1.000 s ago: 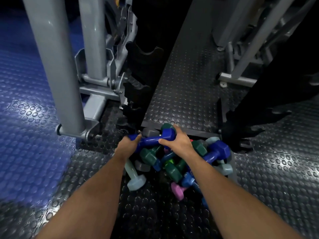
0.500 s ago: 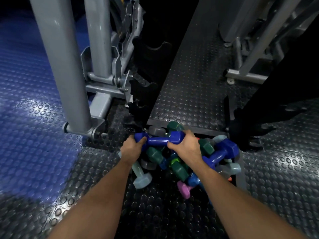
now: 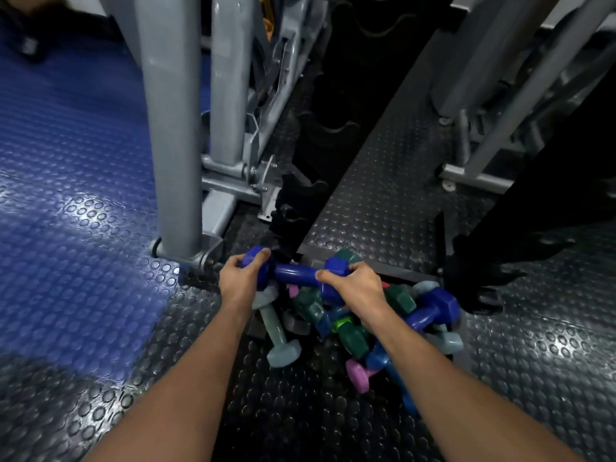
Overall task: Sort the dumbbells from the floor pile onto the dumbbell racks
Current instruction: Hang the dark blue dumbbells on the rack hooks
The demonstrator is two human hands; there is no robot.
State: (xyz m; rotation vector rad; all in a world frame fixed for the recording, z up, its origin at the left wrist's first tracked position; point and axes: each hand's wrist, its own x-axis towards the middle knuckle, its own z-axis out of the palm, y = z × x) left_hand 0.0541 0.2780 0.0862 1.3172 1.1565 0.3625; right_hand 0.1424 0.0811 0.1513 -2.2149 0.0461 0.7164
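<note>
A large dark-blue dumbbell (image 3: 295, 271) lies crosswise at the top of the floor pile (image 3: 353, 331). My left hand (image 3: 241, 281) grips its left head and my right hand (image 3: 350, 286) grips its right head. Beneath it lie several dumbbells: green, pale blue-grey, pink, smaller blue, and a second dark-blue one (image 3: 431, 311) at the right. A black dumbbell rack (image 3: 310, 181) with curved cradles rises just behind the pile, left of centre. Another black rack (image 3: 483, 278) stands to the right of the pile.
Grey machine posts (image 3: 173, 128) and their base frame stand at the left, close to the left rack. More grey equipment legs (image 3: 473, 175) sit at the back right. The floor is studded rubber, black here and blue (image 3: 66, 195) to the left.
Both hands have kept their grip on the dark-blue dumbbell and it has lifted slightly from the pile. The view has shifted, so the pile now sits further right and lower.
</note>
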